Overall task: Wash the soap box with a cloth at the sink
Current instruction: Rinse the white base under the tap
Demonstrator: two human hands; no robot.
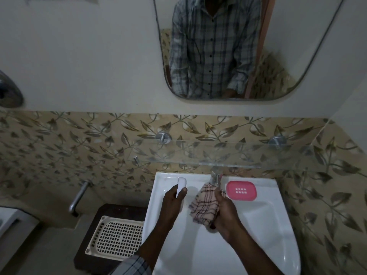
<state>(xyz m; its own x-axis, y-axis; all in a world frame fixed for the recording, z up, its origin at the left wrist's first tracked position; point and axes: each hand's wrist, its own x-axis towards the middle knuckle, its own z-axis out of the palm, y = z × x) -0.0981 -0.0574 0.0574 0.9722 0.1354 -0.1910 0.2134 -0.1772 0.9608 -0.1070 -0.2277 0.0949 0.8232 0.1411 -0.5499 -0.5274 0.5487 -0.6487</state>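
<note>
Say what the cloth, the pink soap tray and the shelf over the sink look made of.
The cloth: woven, cotton-like fabric, matte and checked, with soft folds. The pink soap tray: probably moulded plastic, smooth, with drain holes. The shelf: clear glass; the tiles show through it.

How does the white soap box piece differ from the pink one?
Colour: the white piece is plain; the pink piece has a grid of small pale squares at its centre.
Support: the left hand grips the white piece over the sink; the pink piece lies untouched on the ledge right of the tap.
Pose: white piece on edge, pink piece flat.
Both have rounded corners.
</note>
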